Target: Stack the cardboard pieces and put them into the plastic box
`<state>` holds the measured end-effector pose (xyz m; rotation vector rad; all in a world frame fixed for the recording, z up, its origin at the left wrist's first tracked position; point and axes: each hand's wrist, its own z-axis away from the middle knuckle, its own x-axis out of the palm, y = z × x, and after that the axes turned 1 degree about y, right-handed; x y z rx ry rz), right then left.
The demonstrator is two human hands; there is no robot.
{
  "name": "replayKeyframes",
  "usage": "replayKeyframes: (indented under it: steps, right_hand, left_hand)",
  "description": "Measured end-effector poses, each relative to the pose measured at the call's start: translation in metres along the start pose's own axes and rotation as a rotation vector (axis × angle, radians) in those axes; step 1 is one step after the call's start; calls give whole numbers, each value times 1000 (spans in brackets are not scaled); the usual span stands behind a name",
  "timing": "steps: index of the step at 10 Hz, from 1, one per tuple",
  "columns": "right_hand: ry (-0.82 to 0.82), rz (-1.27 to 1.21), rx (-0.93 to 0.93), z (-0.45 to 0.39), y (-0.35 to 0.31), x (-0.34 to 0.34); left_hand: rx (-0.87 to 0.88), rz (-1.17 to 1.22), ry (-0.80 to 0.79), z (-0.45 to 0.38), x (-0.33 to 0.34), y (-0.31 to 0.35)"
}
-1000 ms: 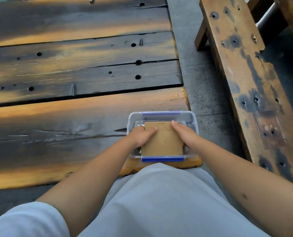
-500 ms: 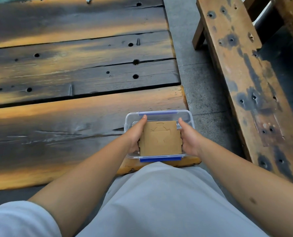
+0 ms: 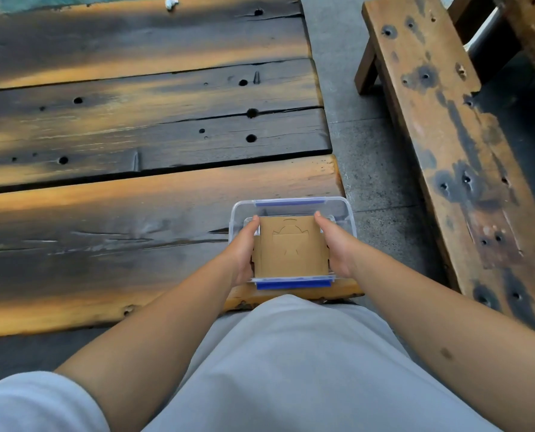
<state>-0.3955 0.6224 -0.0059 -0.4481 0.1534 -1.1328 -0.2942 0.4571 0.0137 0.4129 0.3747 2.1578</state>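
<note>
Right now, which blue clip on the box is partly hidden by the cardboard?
The near clip, at the box edge closest to the person: the cardboard overlaps its top. The far clip lies fully exposed beyond the fingertips.

Clear plastic box [image 3: 292, 210] with blue latches sits at the near right corner of the plank table [image 3: 135, 198], right at the table edge. Cardboard stack [image 3: 290, 248] held flat over the box opening, top piece showing die-cut lines. Left hand [image 3: 243, 251] against the stack's left edge, right hand [image 3: 335, 244] against its right edge, fingers pointing away from the person along the sides, thumbs up near the far corners. Can't tell whether the stack touches the box floor. Grey shirt fills the bottom of the view. Weathered wooden bench [image 3: 466, 163] stands to the right across a strip of concrete floor [image 3: 369, 157], well apart from the box.
</note>
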Motion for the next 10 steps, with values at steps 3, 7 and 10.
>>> replayKeyframes:
  steps: [3, 7, 10]
  right_hand:
    - [278, 661, -383, 32, 14, -8]
    - [465, 1376, -685, 27, 68, -43]
    - [475, 1507, -690, 25, 35, -41]
  left_hand:
    - [565, -810, 249, 21, -5, -12]
    - [802, -1561, 380, 8, -52, -54]
    - [782, -1588, 386, 9, -45, -33]
